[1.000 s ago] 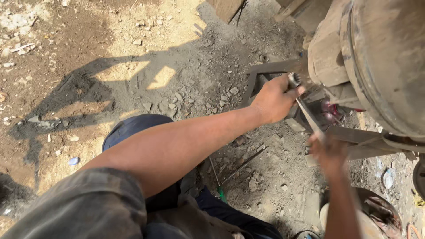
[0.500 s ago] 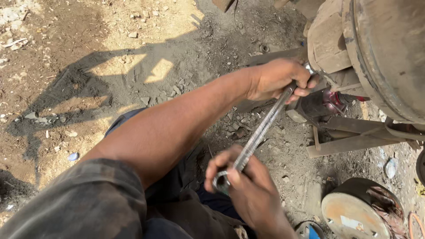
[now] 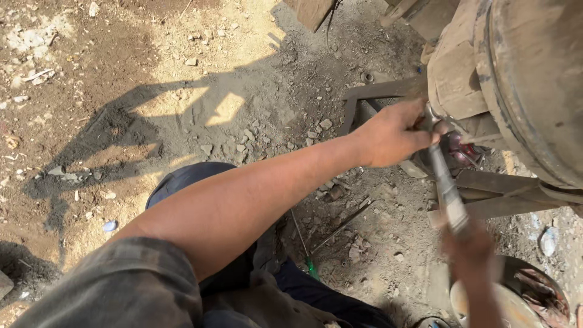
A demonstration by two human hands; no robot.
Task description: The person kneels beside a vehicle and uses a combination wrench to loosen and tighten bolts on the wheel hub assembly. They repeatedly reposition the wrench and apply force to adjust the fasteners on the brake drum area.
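Observation:
My left hand [image 3: 393, 135] grips the upper end of a long metal wrench [image 3: 446, 188], holding it against a fitting under a big rusty drum-shaped part [image 3: 534, 79] at the upper right. My right hand [image 3: 470, 249], blurred by motion, grips the wrench's lower end near the bottom right. The wrench runs almost straight down between the two hands. The wrench head and the fitting are hidden behind my left hand.
Dirt ground strewn with stones [image 3: 243, 140] spreads to the left. A metal frame [image 3: 486, 188] stands under the drum. A round rusty pan [image 3: 528, 297] lies bottom right. Thin rods [image 3: 340, 228] lie on the ground near my knee [image 3: 188, 182].
The wrench's lower end has swung from the lower left toward the right, with my right hand on it. My left hand stayed at the top end.

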